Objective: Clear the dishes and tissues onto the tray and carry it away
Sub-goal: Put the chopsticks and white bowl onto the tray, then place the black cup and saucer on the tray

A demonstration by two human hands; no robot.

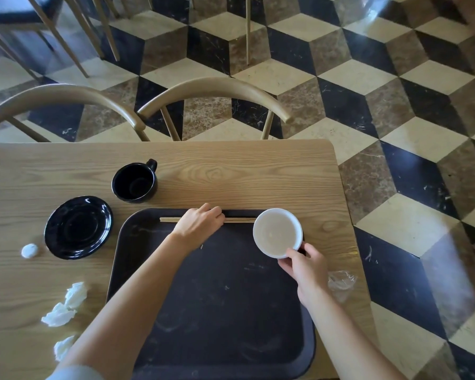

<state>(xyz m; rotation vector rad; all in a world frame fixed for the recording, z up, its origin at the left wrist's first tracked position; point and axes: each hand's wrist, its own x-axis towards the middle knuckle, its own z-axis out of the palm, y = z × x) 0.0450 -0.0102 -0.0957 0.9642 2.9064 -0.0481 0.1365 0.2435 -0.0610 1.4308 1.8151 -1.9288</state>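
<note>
A dark tray (220, 303) lies on the wooden table in front of me. My left hand (199, 222) rests over a pair of wooden chopsticks (240, 220) lying along the tray's far edge, fingers curled on them. My right hand (305, 266) grips the near rim of a white bowl (277, 231) at the tray's far right corner. Left of the tray sit a black mug (135, 182) and a black saucer (78, 227). Crumpled white tissues (66, 305) and a small white ball (29, 250) lie on the table at the left.
A clear plastic wrapper (342, 282) lies by the table's right edge (348, 204). Two curved wooden chair backs (214, 90) stand at the table's far side. Patterned marble floor (395, 105) stretches beyond and to the right.
</note>
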